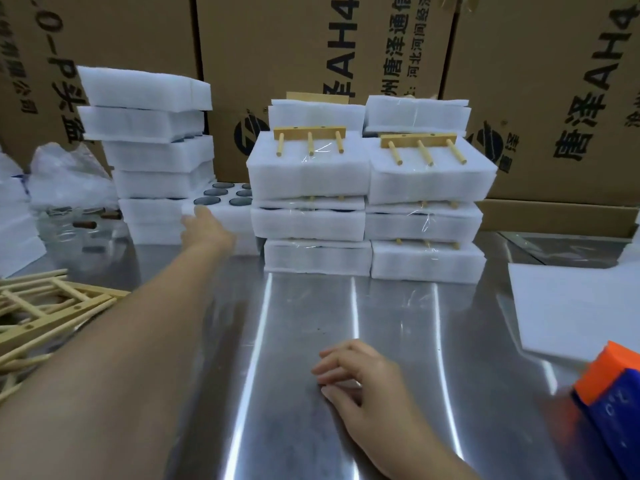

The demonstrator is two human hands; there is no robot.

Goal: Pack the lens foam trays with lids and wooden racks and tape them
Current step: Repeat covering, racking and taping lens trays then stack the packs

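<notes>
Straight-fingered and holding nothing, the left hand [205, 228] stretches forward, its fingertips at the near edge of an open white foam tray with round dark lenses in its wells [225, 204]; I cannot tell whether they touch it. The right hand [360, 379] rests on the shiny steel table [298, 341] close to the person, fingers loosely curled and gripping nothing.

The open tray lies on more foam just beside a leaning stack of white foam trays [152, 133] to its left. To its right stand two stacks of taped white foam packs [311, 216], each top pack carrying a pale wooden rack with three pegs [310, 137] under clear tape.

A loose pile of wooden racks [45, 306] lies at the table's left edge. Flat white foam lid sheets [571, 306] lie at the right, with an orange and blue tape dispenser [613, 386] near them. Brown printed cardboard boxes [294, 46] stand behind everything.
</notes>
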